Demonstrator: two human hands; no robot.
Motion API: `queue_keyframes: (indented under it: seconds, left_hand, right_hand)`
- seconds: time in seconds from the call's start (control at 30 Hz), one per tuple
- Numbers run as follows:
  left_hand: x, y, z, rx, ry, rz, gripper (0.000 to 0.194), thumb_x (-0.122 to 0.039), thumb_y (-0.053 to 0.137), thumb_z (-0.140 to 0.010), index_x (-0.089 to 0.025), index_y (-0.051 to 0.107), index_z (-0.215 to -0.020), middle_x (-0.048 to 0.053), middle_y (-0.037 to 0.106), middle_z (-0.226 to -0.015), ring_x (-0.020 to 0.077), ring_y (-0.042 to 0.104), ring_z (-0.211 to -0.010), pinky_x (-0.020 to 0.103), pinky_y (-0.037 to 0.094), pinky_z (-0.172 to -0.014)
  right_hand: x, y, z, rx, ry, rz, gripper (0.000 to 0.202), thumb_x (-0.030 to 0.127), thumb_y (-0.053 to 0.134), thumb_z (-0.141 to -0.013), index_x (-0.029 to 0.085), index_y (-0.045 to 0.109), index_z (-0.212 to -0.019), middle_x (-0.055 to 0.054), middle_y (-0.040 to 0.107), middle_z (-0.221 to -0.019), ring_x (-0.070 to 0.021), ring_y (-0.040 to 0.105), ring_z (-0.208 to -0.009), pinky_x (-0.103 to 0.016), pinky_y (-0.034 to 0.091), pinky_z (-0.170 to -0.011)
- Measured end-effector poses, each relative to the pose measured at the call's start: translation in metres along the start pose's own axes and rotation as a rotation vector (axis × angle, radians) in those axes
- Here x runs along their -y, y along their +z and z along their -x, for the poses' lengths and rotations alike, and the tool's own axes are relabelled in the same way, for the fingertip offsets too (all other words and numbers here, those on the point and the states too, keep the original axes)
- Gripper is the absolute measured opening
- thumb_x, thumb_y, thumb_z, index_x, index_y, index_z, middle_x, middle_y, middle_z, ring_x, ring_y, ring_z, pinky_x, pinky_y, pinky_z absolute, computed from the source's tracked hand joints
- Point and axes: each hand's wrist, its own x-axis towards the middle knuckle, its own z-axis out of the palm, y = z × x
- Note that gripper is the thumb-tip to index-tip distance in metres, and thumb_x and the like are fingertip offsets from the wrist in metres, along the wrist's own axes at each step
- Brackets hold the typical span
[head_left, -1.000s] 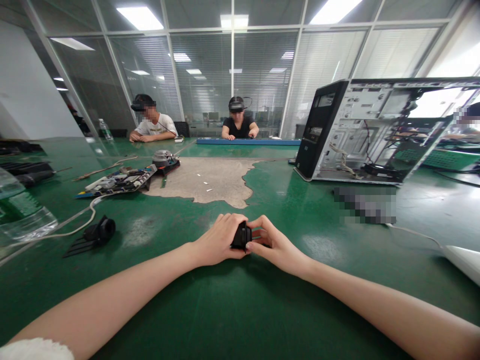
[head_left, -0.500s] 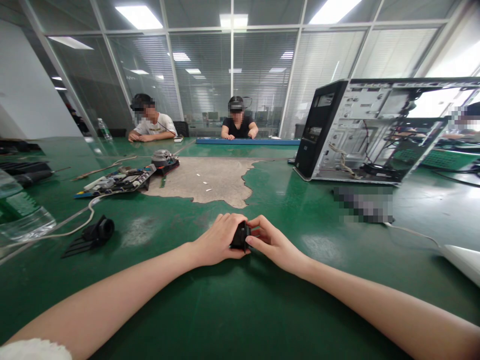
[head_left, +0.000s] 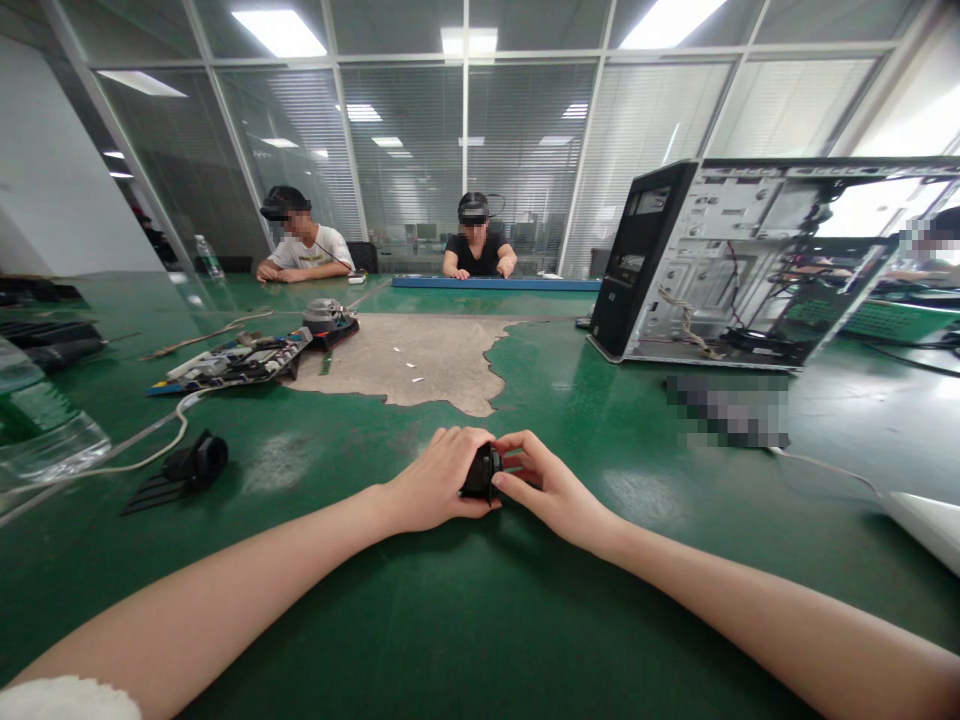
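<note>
Close in front of me, just over the green tabletop (head_left: 480, 610), is a small black boxy part (head_left: 477, 476); its exact kind cannot be made out. My left hand (head_left: 431, 482) wraps round it from the left, thumb below and fingers over the top, hiding much of it. From the right, the thumb and fingertips of my right hand (head_left: 546, 492) pinch its right-hand face, which has a raised rim. Left of my hands lies a black plastic piece (head_left: 196, 460) with a round opening and a slatted end.
A circuit board (head_left: 236, 362) and a round metal-topped component (head_left: 330, 318) lie back left, near a plastic bottle (head_left: 45, 415). An open computer case (head_left: 645, 260) stands right. A white device (head_left: 926, 520) trails a cable. Two people sit across the table.
The black part has turned slightly between my hands, showing a little more of its right-hand face. Both hands hold nearly the same position.
</note>
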Motion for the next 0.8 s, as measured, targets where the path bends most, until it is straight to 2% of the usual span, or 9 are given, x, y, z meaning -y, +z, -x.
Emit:
queue_keyframes:
  seconds: [0.07, 0.27, 0.4, 0.63, 0.73, 0.8]
  left_hand:
    - [0.0, -0.0001, 0.0002, 0.003, 0.001, -0.002, 0.055, -0.034, 0.063, -0.07, -0.018, 0.032, -0.111, 0.008, 0.049, -0.108, 0.0231, 0.047, -0.09, 0.036, 0.036, -0.078]
    - [-0.0003, -0.0008, 0.0008, 0.002, 0.002, 0.008, 0.054, -0.032, 0.062, -0.07, -0.018, 0.032, -0.112, 0.008, 0.049, -0.109, 0.0234, 0.047, -0.092, 0.037, 0.035, -0.079]
    - [-0.0008, -0.0011, 0.0002, 0.003, -0.008, 0.022, 0.054, -0.035, 0.062, -0.07, -0.019, 0.033, -0.112, 0.008, 0.049, -0.109, 0.0237, 0.048, -0.092, 0.037, 0.035, -0.079]
    - [0.0005, -0.0003, 0.0002, -0.004, -0.005, 0.028, 0.054, -0.035, 0.062, -0.069, -0.019, 0.033, -0.113, 0.008, 0.05, -0.108, 0.0237, 0.048, -0.092, 0.037, 0.035, -0.079]
    - [0.0008, -0.0004, 0.0003, -0.003, -0.003, 0.024, 0.054, -0.033, 0.062, -0.069, -0.019, 0.033, -0.112, 0.008, 0.05, -0.108, 0.0237, 0.048, -0.091, 0.036, 0.035, -0.079]
    - [0.0006, -0.0005, 0.0003, -0.004, -0.001, 0.019, 0.054, -0.033, 0.062, -0.069, -0.018, 0.033, -0.112, 0.008, 0.05, -0.109, 0.0236, 0.048, -0.092, 0.037, 0.035, -0.079]
  right_hand:
    - [0.0003, -0.0001, 0.0004, 0.012, -0.007, 0.012, 0.02, 0.025, 0.051, -0.082, 0.021, 0.043, -0.099, -0.004, 0.051, -0.098, -0.0169, 0.055, -0.093, -0.034, 0.05, -0.078]
    - [-0.0032, -0.0007, 0.0027, 0.018, -0.152, 0.008, 0.022, 0.023, 0.057, -0.078, 0.022, 0.047, -0.097, -0.003, 0.045, -0.104, -0.0149, 0.051, -0.097, -0.033, 0.049, -0.087]
    - [-0.005, -0.0005, 0.0018, -0.008, -0.127, 0.007, 0.015, 0.025, 0.053, -0.081, 0.022, 0.047, -0.094, -0.003, 0.047, -0.099, -0.0146, 0.053, -0.094, -0.033, 0.05, -0.084]
    - [-0.0016, -0.0007, 0.0025, 0.031, -0.004, -0.013, 0.024, 0.027, 0.053, -0.081, 0.021, 0.042, -0.101, -0.004, 0.052, -0.099, -0.0162, 0.057, -0.09, -0.033, 0.051, -0.077]
    - [0.0003, -0.0011, 0.0029, 0.066, -0.021, -0.019, 0.023, 0.026, 0.056, -0.079, 0.021, 0.043, -0.098, -0.002, 0.053, -0.096, -0.0149, 0.058, -0.087, -0.033, 0.05, -0.079]
    - [0.0006, -0.0012, 0.0027, 0.042, -0.065, -0.003, 0.022, 0.026, 0.056, -0.079, 0.021, 0.044, -0.097, -0.002, 0.052, -0.097, -0.0151, 0.056, -0.091, -0.032, 0.049, -0.081]
